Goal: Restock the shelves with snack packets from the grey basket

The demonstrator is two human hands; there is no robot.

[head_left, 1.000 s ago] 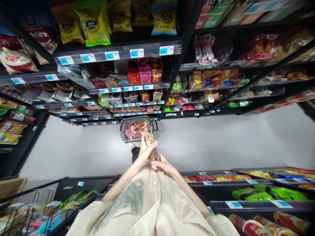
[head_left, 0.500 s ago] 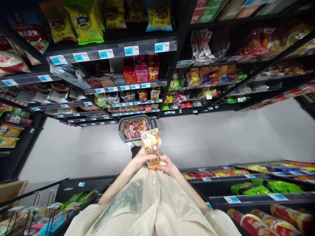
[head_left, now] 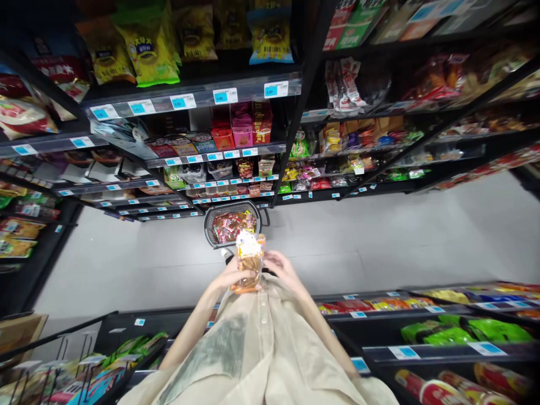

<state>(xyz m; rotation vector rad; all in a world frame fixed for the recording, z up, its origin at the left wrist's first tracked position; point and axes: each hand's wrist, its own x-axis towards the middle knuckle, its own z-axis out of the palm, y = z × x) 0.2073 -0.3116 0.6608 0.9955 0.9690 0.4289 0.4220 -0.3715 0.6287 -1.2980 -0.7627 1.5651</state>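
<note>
An orange and clear snack packet (head_left: 247, 262) with brown pieces inside stands upright in front of my chest. My left hand (head_left: 231, 277) grips its lower left side with fingers wrapped round it. My right hand (head_left: 282, 269) is just to the right of the packet with fingers curled, touching its right edge. Beyond the packet a dark shopping basket (head_left: 211, 226) sits on the grey floor, filled with several red packets.
Black shelves full of snack bags and boxes with blue price tags rise ahead, such as the yellow bags (head_left: 147, 50) up top. More shelves with green bags (head_left: 485, 332) run along the lower right and lower left. A grey floor aisle (head_left: 379, 236) lies between them.
The packet has shifted left and turned more upright. My right hand has left the packet's bottom and now sits at its right side. The left hand still holds it.
</note>
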